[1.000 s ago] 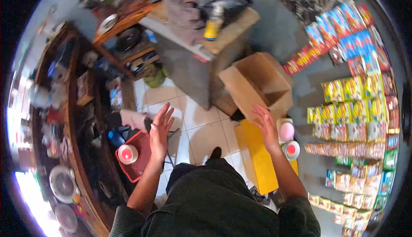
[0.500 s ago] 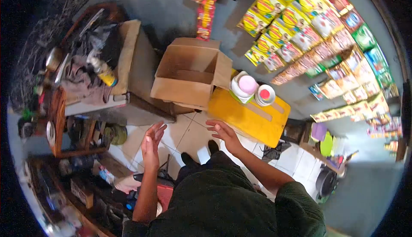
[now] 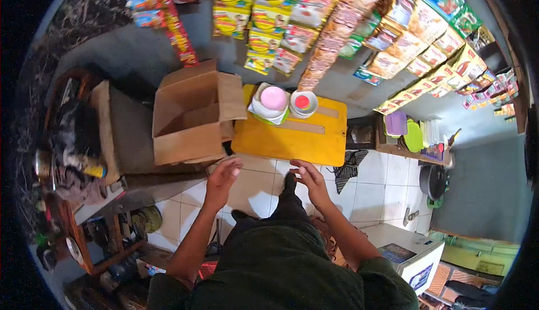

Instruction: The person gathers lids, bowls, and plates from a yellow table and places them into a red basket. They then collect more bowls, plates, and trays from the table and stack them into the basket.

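Note:
Both of my hands are raised in front of my body with no object in them. My left hand (image 3: pixel 224 182) has its fingers extended and lies below the open cardboard box (image 3: pixel 188 116). My right hand (image 3: pixel 309 179) is just below the yellow table (image 3: pixel 247 136), its fingers apart and slightly curled. On that table stand a stack of bowls with a pink one on top (image 3: pixel 273 98) and white bowls holding a red item (image 3: pixel 302 103). Neither hand touches the box, the table or the bowls.
Hanging sachets (image 3: pixel 269 15) line the wall above. A cluttered cabinet (image 3: pixel 104 254) stands at the left. A low shelf (image 3: pixel 387 148) with green and purple containers, a black basin (image 3: pixel 433 181) and a white appliance (image 3: pixel 412 254) are on the right. Striped cloth (image 3: pixel 349 169) lies on the floor.
The view has turned toward the right, so the box, table and bowls appear farther left. A white appliance has come into view at the lower right. Both hands remain raised and empty.

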`<action>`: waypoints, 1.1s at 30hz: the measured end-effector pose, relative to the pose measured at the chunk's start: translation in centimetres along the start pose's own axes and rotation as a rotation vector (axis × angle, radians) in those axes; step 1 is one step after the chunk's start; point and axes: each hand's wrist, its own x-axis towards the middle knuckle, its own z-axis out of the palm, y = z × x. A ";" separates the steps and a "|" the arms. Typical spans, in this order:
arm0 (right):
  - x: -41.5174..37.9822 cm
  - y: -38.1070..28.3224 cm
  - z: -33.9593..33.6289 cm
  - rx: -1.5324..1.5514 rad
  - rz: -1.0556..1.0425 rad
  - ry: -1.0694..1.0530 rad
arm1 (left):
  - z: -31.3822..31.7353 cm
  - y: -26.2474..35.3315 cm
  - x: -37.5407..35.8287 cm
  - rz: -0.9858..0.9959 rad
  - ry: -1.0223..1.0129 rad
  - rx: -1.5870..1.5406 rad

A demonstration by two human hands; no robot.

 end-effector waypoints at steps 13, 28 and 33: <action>16.5 10.3 -18.2 -0.184 0.011 0.243 | 16.4 -17.4 25.4 -0.039 -0.230 0.760; 15.5 25.6 -20.8 -0.095 0.287 0.227 | 20.3 -34.3 42.5 0.277 -0.150 1.143; 13.5 26.8 -21.7 -0.141 0.379 0.252 | 19.3 -30.7 41.2 0.341 -0.167 1.096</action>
